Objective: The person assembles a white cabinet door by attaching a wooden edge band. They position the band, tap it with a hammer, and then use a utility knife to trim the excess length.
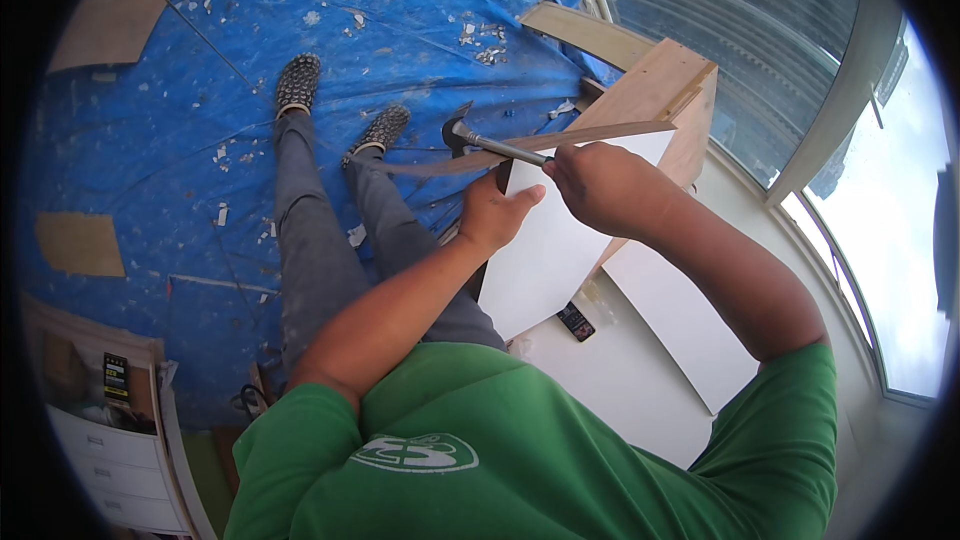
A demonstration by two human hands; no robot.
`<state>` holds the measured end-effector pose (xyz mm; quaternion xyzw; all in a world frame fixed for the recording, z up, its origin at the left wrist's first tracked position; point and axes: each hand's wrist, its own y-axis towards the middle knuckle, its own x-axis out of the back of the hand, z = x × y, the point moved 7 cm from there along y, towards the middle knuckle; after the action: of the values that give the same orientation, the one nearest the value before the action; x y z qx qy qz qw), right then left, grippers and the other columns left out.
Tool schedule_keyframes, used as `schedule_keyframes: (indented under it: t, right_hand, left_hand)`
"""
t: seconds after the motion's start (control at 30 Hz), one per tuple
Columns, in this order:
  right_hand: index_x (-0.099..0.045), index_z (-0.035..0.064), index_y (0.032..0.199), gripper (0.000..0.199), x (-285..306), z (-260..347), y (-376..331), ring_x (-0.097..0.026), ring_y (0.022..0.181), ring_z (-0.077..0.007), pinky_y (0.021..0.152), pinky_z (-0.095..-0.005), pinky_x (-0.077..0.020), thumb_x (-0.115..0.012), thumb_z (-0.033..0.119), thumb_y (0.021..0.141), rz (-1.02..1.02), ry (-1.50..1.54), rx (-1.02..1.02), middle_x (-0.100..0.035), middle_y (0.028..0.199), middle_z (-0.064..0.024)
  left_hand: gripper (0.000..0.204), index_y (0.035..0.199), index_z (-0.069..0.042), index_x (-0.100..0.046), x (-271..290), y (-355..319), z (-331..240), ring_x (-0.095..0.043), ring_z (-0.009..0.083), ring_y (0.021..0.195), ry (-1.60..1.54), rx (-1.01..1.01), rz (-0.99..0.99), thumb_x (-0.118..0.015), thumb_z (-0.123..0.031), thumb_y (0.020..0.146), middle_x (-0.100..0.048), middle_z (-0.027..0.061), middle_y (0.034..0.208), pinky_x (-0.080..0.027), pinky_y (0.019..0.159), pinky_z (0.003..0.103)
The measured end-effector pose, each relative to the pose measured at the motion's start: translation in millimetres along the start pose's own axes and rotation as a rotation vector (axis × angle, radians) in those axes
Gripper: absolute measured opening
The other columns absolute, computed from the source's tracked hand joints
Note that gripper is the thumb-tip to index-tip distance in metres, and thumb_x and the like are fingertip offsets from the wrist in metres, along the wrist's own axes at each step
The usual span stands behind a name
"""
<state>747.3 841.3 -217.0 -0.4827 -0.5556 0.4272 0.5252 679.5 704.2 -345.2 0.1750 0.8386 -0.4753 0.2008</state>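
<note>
Green shirt (585, 480) cloth lies closest to view, and past it my right hand (612, 190) is wrapped round the handle of a hammer (508, 149), its head hanging just beyond a long wooden strip (625, 130). My left hand (492, 212) grips the left edge of a white panel (550, 265) near its far corner, thumb resting on the face. The strip runs along the panel's far edge and on past that corner; whether any nail holds it I cannot tell, so I judge this work part-way: strip and panel appear to meet, fastening perhaps unfinished. To the right, a second white panel (685, 325) lies away from both hands, seemingly untouched so far
</note>
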Motion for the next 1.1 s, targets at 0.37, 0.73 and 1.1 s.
schedule_keyframes:
  t: [0.37,0.73,1.1]
  right_hand:
    - [-0.067,-0.0001,0.096,0.034,-8,-17,2,-0.067,0.089,-0.0401,0.081,-0.0484,-0.0527,-0.048,0.027,0.103,-0.047,0.066,-0.029,-0.069,0.093,-0.023]
    - [-0.069,-0.0031,0.104,0.033,-8,-148,20,-0.067,0.095,-0.0395,0.086,-0.0471,-0.0513,-0.049,0.023,0.103,0.001,0.019,-0.338,-0.069,0.1,-0.0257]
    - [-0.07,-0.0023,0.105,0.028,-15,-119,17,-0.068,0.097,-0.0379,0.087,-0.047,-0.0513,-0.05,0.016,0.098,0.09,0.047,-0.301,-0.07,0.103,-0.0245]
  left_hand:
    - [0.032,0.111,-0.001,-0.068,-2,-2,0,-0.071,0.0231,0.091,-0.028,0.013,0.021,-0.076,-0.017,0.085,-0.074,0.0123,0.101,-0.054,0.082,0.035]
    - [0.032,0.11,0.001,-0.067,-3,-3,12,-0.068,0.0177,0.09,-0.089,-0.023,-0.037,-0.077,-0.016,0.085,-0.073,0.01,0.102,-0.053,0.083,0.032]
    - [0.03,0.107,0.0,-0.069,4,-9,8,-0.069,0.0178,0.089,0.066,-0.092,-0.053,-0.078,-0.018,0.085,-0.074,0.0101,0.1,-0.054,0.081,0.031]
